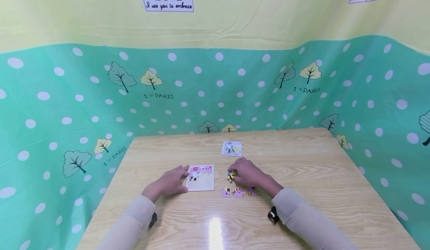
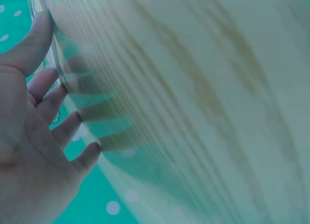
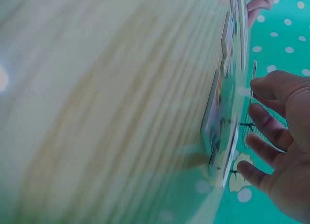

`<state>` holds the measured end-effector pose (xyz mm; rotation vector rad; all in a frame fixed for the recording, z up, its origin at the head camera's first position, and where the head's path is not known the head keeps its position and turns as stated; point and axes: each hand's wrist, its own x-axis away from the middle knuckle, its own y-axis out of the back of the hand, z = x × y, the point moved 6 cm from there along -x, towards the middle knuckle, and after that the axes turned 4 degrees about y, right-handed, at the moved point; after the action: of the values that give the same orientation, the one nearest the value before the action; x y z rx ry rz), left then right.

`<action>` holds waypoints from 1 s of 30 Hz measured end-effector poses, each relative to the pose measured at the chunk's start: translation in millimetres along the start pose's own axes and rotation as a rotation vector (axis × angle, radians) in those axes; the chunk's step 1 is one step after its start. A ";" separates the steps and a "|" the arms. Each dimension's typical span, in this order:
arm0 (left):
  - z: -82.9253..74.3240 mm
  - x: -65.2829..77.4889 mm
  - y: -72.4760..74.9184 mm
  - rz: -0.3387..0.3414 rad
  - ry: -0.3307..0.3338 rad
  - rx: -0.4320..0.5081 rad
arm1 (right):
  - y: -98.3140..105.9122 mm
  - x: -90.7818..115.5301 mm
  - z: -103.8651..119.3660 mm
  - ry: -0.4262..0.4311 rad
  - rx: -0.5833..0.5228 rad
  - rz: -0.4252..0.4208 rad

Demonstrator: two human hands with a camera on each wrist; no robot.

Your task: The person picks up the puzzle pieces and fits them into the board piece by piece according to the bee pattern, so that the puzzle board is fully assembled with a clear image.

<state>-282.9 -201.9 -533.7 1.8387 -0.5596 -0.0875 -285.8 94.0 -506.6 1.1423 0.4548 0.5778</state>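
A white square puzzle board (image 1: 203,184) lies on the table, with several fitted pieces (image 1: 196,171) along its top and left. My left hand (image 1: 171,181) rests at the board's left side, thumb and fingers spread against its edge; the left wrist view shows the fingertips (image 2: 58,90) down by the table surface. To the right of the board, my right hand (image 1: 248,173) pinches a thin puzzle piece (image 3: 254,73) between thumb and index finger, raised off the table. Yellow and black pieces (image 1: 230,175) show beside those fingers. Loose pink puzzle pieces (image 1: 238,193) lie just below that hand, partly hidden by it.
A small square picture card (image 1: 231,148) with a bee lies farther back on the wooden table (image 1: 285,149). Green dotted cloth (image 1: 218,93) hangs behind and at both sides. Light glares off the table near the front (image 1: 215,231).
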 end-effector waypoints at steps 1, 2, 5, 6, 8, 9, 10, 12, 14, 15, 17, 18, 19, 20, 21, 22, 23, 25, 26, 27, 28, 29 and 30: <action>0.4 0.5 0.1 -0.002 0.001 0.004 | -0.9 -2.0 2.1 0.002 -0.004 0.003; 0.9 0.9 0.0 -0.004 0.002 0.007 | -1.9 -4.1 4.4 0.007 -0.010 0.003; 2.0 1.4 -0.3 -0.008 0.001 0.005 | -5.4 -10.0 11.0 0.014 -0.016 0.016; 2.1 1.3 -0.3 -0.009 -0.002 0.007 | -6.6 -11.9 13.1 0.018 -0.018 0.019; 2.2 1.0 -0.4 -0.012 -0.010 0.005 | -9.2 -15.3 17.0 0.023 -0.016 0.027; 2.1 1.0 -0.4 -0.013 -0.013 0.007 | -10.4 -16.9 18.5 0.024 -0.015 0.030; 2.0 1.1 -0.4 -0.013 -0.016 0.011 | -11.2 -18.5 20.2 0.026 -0.017 0.032; 1.9 1.1 -0.5 -0.017 -0.020 0.013 | -12.3 -21.4 24.0 0.030 -0.016 0.032; 1.9 1.3 -0.4 -0.016 -0.018 0.010 | -13.8 -24.5 26.5 0.025 -0.019 0.034; 1.6 1.5 0.1 -0.016 -0.016 0.009 | -14.3 -26.2 27.7 0.022 -0.021 0.034; 0.5 1.7 1.6 -0.016 -0.016 0.011 | -16.0 -29.7 29.7 0.015 -0.021 0.037; -0.1 1.7 2.3 -0.014 -0.014 0.009 | -17.0 -31.5 30.4 0.011 -0.022 0.040; -0.6 1.8 3.1 -0.012 -0.014 0.011 | -18.1 -33.6 31.5 0.012 -0.020 0.040; -1.1 2.0 3.7 -0.010 -0.015 0.010 | -18.9 -35.6 33.0 0.014 -0.019 0.041; -1.4 2.0 4.1 -0.011 -0.016 0.014 | -19.6 -37.6 34.7 0.017 -0.020 0.041; -1.4 1.8 4.1 -0.011 -0.017 0.015 | -20.6 -39.6 36.5 0.023 -0.016 0.042; -1.2 1.7 3.8 -0.012 -0.020 0.015 | -21.6 -41.5 38.3 0.028 -0.015 0.043; -0.7 1.7 3.0 -0.010 -0.017 0.018 | -23.4 -45.5 42.1 0.042 -0.012 0.042; -0.4 1.9 2.6 -0.010 -0.016 0.019 | -24.6 -47.5 43.5 0.047 -0.008 0.043; -0.2 2.0 2.2 -0.010 -0.016 0.021 | -25.4 -49.4 45.0 0.049 -0.005 0.044; -0.1 2.0 2.1 -0.010 -0.015 0.020 | -26.1 -51.4 46.3 0.050 -0.002 0.044; 0.0 2.0 2.1 -0.010 -0.014 0.020 | -26.5 -53.3 47.4 0.049 -0.002 0.042; 0.1 2.0 2.1 -0.009 -0.012 0.020 | -27.0 -55.2 48.5 0.047 -0.002 0.041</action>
<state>-281.9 -203.4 -531.4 1.8612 -0.5625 -0.0987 -293.4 16.3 -512.3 1.1400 0.4720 0.6418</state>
